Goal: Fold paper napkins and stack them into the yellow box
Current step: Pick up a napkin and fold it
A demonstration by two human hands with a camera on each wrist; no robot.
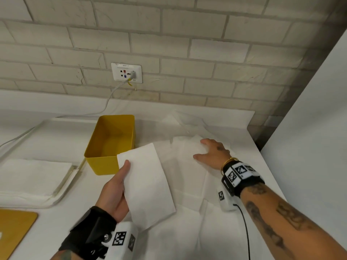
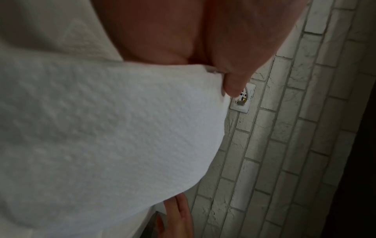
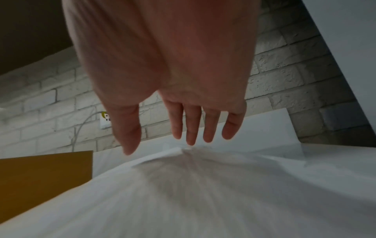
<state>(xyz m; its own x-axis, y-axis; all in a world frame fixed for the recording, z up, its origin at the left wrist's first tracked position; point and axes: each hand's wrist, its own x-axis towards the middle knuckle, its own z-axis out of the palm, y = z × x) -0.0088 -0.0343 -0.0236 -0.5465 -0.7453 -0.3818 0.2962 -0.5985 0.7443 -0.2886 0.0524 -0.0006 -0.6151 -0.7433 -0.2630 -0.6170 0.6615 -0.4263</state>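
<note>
At the bottom centre of the head view, the left hand (image 1: 114, 192) grips a folded napkin (image 1: 148, 184), thumb on top along its left edge and the other fingers hidden underneath. The napkin is lifted off the counter, and its upper left corner overlaps the near right corner of the yellow box (image 1: 110, 143) in the picture. To the right of centre, the right hand (image 1: 212, 152) reaches out with straight, spread fingers over the loose unfolded napkins (image 1: 189, 177) spread on the counter; the right wrist view shows the fingertips just above or barely touching the paper, holding nothing. At the left edge lies a flat stack of napkins (image 1: 33, 177). The box stands in the middle of the frame, beyond the left hand, and looks empty.

The step in hand seems to be carrying the folded napkin to the box. The next move calls for the left hand to lower it flat inside, while the right hand draws up a fresh sheet.
</note>
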